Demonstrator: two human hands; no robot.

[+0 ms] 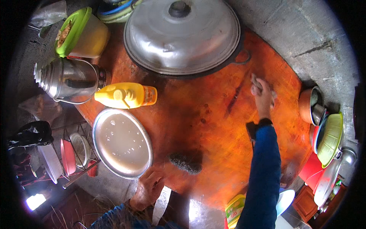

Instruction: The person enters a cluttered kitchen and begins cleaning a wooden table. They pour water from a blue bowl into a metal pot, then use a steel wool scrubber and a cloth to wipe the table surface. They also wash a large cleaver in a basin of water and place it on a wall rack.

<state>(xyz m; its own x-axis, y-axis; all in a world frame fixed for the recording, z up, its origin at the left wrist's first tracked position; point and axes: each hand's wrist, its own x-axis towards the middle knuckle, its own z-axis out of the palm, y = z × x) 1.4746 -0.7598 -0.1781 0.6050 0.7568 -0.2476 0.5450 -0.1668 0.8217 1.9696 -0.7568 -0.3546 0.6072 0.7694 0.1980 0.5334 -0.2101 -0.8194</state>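
Observation:
My right hand [263, 98] reaches across the orange wooden table [223, 128] at its right half. It grips a crumpled, pale pinkish-grey cloth [254, 81] against the tabletop. Beside the near-left table edge, my left hand [147, 187] has its fingers curled by the rim of a metal basin [98, 154] of cloudy, bubbly water. Whether those fingers grip the rim is hard to tell. A knife-like metal blade [162, 201] shows just right of that hand; its handle is hidden. A dark scouring pad [186, 162] lies on the table between both hands.
A large lidded aluminium pot [183, 43] occupies the far side. Along the left stand a yellow bottle [128, 96], a metal pail [77, 81] and a green-lidded container [90, 37]. Stacked bowls, including a yellow-green one [330, 140], and a copper-coloured pot [305, 106] border the right.

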